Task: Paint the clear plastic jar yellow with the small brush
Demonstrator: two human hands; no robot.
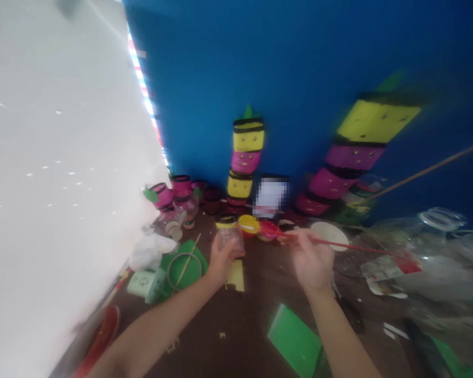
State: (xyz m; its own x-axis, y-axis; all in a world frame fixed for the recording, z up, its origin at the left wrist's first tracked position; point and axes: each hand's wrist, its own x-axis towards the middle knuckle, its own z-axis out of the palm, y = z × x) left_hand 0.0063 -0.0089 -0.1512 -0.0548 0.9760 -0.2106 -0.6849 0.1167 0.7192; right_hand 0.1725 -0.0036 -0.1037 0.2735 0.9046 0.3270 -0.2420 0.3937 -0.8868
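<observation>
My left hand (225,258) is wrapped round a small clear jar (228,237) with a black and yellow band at its top. In my right hand (313,257) is a long red paintbrush (350,245), pinched between the fingers, its tip end over a small cup of pink paint (268,229). A yellow paint cup (248,224) sits between the jar and the pink one. The brush tip is too blurred to make out.
Stacked yellow and pink painted jars (246,157) stand against the blue wall, with a second stack (339,163) at right. Green paper (295,338) lies in front. At left are a tape ring (184,271) and white tissue (152,251); clear plastic (449,262) clutters the right.
</observation>
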